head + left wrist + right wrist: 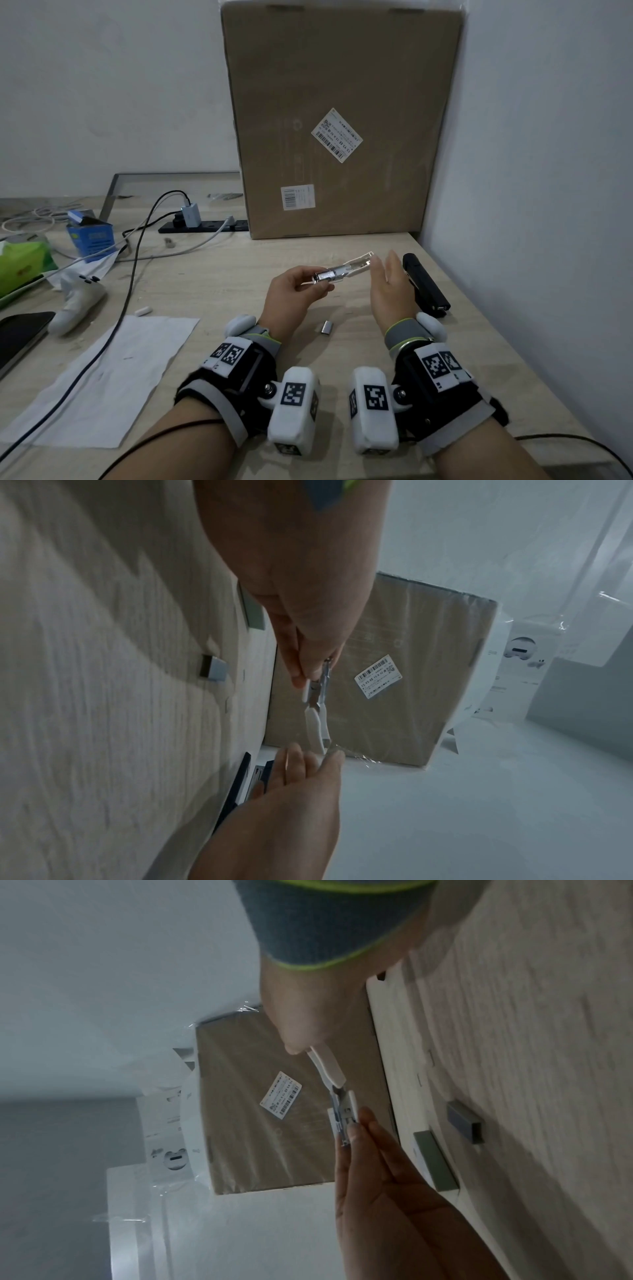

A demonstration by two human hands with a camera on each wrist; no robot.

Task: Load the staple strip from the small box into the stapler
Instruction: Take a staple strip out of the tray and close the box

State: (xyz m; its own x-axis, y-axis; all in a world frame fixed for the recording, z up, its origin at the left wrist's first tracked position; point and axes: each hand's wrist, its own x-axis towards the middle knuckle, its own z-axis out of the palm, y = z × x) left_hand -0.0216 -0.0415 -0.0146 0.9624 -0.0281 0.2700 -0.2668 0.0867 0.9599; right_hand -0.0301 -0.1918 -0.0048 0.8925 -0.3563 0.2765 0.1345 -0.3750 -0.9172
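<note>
Passing over the short grey metal staple strip [327, 327] lying on the pale wooden table [219, 274] nearest me, I pinch the small white-and-metal stapler [342, 272] at one end in my left hand [294, 291]. My right hand [385, 284] stands just beside its far tip, fingers straight and holding nothing. Beyond lies a black bar-shaped object [424, 284], and I judge the stapler is being opened, so next the strip wants picking up and aligning with the channel.

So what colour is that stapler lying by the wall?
Black; the stapler shows best in the head view, behind the right hand.

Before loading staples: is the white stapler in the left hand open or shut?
Open: the white stapler has its cover swung away from the metal rail.
</note>
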